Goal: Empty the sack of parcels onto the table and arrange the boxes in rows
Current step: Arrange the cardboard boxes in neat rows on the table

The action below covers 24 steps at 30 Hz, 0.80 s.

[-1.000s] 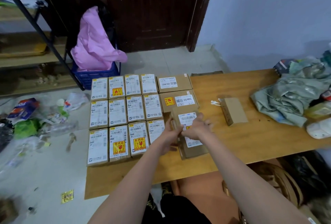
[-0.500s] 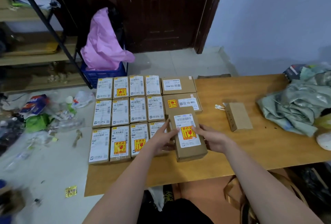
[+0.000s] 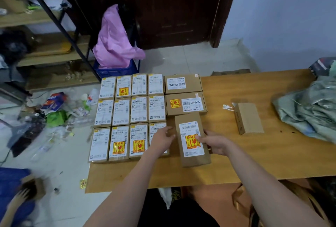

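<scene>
Small labelled cardboard boxes (image 3: pixel 127 112) lie in three rows on the left end of the wooden table (image 3: pixel 254 156). Two wider boxes (image 3: pixel 184 104) sit at the right of the top two rows. Below them lies another labelled box (image 3: pixel 190 159), flat, label up and slightly askew. My left hand (image 3: pixel 162 140) presses its left side, over the bottom row's last box. My right hand (image 3: pixel 213 142) grips its right side, thumb on the label. A plain box (image 3: pixel 248 117) lies alone further right. The crumpled grey-green sack (image 3: pixel 309 112) rests at the table's right end.
Litter (image 3: pixel 54 112) covers the floor left of the table. A pink bag (image 3: pixel 114 45) stands in a blue crate (image 3: pixel 116 71) behind it, beside a metal shelf rack (image 3: pixel 36 54). A dark door (image 3: pixel 174 8) is at the back.
The box I held up on its edge now lies flat, label up, below the two wide boxes. Both hands have stayed at its sides.
</scene>
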Available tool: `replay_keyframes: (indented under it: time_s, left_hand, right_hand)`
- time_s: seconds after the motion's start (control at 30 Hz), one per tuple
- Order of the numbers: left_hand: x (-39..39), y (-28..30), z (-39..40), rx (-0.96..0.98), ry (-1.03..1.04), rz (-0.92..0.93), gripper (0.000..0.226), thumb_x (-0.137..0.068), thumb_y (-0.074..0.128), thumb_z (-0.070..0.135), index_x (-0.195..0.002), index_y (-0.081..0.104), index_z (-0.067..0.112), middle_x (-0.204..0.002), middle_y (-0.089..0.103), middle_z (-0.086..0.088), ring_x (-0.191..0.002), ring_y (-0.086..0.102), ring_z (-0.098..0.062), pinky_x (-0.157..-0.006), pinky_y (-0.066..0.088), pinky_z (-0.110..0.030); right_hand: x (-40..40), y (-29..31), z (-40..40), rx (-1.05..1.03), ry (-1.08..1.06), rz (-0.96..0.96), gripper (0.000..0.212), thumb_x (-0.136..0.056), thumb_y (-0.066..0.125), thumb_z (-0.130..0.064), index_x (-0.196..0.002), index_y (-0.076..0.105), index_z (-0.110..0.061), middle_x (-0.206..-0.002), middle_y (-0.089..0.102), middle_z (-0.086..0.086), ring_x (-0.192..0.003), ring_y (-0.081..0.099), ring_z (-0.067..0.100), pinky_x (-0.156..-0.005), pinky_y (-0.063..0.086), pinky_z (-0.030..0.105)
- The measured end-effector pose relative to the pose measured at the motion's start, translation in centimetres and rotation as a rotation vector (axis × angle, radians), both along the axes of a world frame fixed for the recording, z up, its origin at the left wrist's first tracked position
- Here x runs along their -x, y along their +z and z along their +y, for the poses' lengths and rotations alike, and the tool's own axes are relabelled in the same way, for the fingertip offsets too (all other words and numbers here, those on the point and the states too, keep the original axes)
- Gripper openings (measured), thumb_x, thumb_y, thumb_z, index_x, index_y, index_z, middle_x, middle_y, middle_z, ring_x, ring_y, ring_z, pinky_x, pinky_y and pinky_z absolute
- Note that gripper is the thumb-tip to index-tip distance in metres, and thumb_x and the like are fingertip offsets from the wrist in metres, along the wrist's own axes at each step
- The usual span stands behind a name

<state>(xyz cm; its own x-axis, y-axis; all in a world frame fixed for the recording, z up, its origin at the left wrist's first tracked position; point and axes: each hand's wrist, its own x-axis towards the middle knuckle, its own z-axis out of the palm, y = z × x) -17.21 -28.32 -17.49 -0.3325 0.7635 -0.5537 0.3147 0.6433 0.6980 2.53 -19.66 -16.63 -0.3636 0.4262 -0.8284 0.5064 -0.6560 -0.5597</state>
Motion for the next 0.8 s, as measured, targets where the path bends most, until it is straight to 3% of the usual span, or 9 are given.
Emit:
replay_keyframes:
  time_s: [0.07,0.17,0.33,0.5,0.67,0.8]
  left_hand:
    - [0.3,-0.5,-0.4,-0.053,-0.096,0.263,0.047,-0.096,0.058,0.021,-0.142,0.049,0.023,-0.140,0.056,-0.004,-0.116,0.059,-0.025,-0.099,0.050,-0.041]
    - [1.2,-1.8,-0.9,0.002,-0.270,0.537,0.055,-0.096,0.055,0.024,-0.149,0.039,0.027,-0.156,0.037,-0.002,-0.143,0.031,-0.034,-0.115,0.032,-0.052]
    - [2.0,-2.2,-0.7,0.005,-0.266,0.440,0.056,-0.099,0.051,0.023,-0.152,0.033,0.023,-0.158,0.033,-0.005,-0.146,0.024,-0.032,-0.119,0.025,-0.048]
    - [2.4,-2.2,-0.9,0.271,-0.484,0.531,0.082,-0.097,0.057,0.020,-0.157,0.002,0.033,-0.166,-0.002,0.001,-0.149,-0.001,-0.043,-0.114,0.015,-0.067]
    - [2.4,-3.3,-2.0,0.292,-0.573,0.635,0.092,-0.090,0.061,0.003,-0.156,0.002,0.029,-0.165,-0.009,0.004,-0.149,0.001,-0.044,-0.109,0.031,-0.067]
    - [2.5,-3.5,-1.7,0.288,-0.590,0.635,0.095,-0.088,0.061,-0.002,-0.156,0.003,0.028,-0.165,-0.008,0.005,-0.148,0.003,-0.045,-0.105,0.039,-0.064]
  right_hand:
    - [0.4,-0.3,0.1,0.023,0.014,-0.014,0.026,-0.098,0.059,-0.017,-0.122,0.053,-0.024,-0.112,0.071,0.004,-0.102,0.066,0.022,-0.096,0.050,0.049]
    - [1.2,-0.9,0.0,0.040,0.054,-0.046,0.023,-0.098,0.059,-0.019,-0.120,0.053,-0.024,-0.115,0.070,0.005,-0.106,0.065,0.024,-0.097,0.048,0.051]
    - [2.1,-1.2,0.8,0.060,0.070,-0.075,0.035,-0.096,0.062,-0.020,-0.129,0.052,-0.020,-0.117,0.069,0.006,-0.111,0.063,0.027,-0.099,0.045,0.059]
    - [2.5,-1.8,1.6,0.074,0.056,-0.149,0.042,-0.095,0.062,-0.018,-0.135,0.047,-0.016,-0.121,0.068,0.010,-0.115,0.061,0.032,-0.102,0.040,0.064]
    - [3.5,-2.4,1.1,0.109,0.045,-0.144,0.033,-0.098,0.057,-0.018,-0.129,0.047,-0.023,-0.130,0.063,0.011,-0.122,0.056,0.033,-0.103,0.038,0.065]
    - [4.4,-3.3,0.7,0.073,0.006,-0.191,0.038,-0.099,0.056,-0.016,-0.136,0.049,-0.017,-0.130,0.063,0.010,-0.123,0.056,0.032,-0.106,0.037,0.063]
